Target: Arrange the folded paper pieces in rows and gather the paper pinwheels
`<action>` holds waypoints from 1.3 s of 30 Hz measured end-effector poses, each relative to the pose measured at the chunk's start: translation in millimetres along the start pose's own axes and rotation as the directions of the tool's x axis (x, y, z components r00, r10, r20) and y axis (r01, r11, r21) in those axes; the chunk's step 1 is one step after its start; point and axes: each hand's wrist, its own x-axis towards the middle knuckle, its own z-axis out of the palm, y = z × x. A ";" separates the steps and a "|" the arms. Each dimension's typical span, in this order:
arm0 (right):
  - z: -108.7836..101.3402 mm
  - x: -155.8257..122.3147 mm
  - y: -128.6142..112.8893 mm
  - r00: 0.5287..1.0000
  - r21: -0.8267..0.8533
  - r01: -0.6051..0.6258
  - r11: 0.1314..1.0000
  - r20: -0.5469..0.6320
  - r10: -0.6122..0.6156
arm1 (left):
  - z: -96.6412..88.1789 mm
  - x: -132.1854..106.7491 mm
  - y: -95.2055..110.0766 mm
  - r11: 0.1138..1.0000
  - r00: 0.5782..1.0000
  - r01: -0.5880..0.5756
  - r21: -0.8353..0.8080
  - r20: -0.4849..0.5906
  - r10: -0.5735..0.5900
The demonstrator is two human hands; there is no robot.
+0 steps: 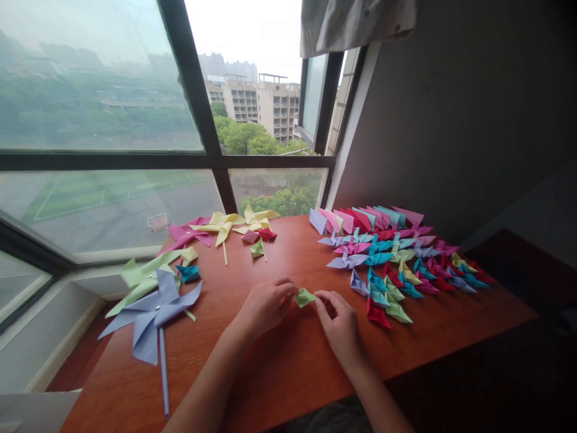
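Both hands, left hand [265, 305] and right hand [341, 325], pinch a small green folded paper [305, 297] above the wooden table [288, 361], near colourful folded pieces [396, 258].

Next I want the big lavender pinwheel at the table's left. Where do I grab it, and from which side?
Grip the lavender pinwheel by its stick, which lies flat and points toward the near edge of the table. Come from the near side with the left hand, the closer one, once it frees the green piece. The blades are thin folded paper, likely to crush.
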 end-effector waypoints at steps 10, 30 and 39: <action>-0.6 -1.1 -2.5 1.000 -0.022 -0.008 1.000 0.002 0.008 | -1.6 -0.1 -2.8 1.000 0.999 0.020 0.015 -0.045 -0.019; -130.8 -31.6 1.0 0.910 -0.468 0.050 0.883 -0.343 -0.233 | -2.1 -1.1 -12.7 0.986 0.992 0.126 0.106 0.007 -0.128; -191.9 -41.1 67.6 0.887 -0.574 -0.278 0.770 -0.460 -0.023 | -0.5 0.4 -12.2 0.985 0.991 0.130 0.115 0.024 -0.133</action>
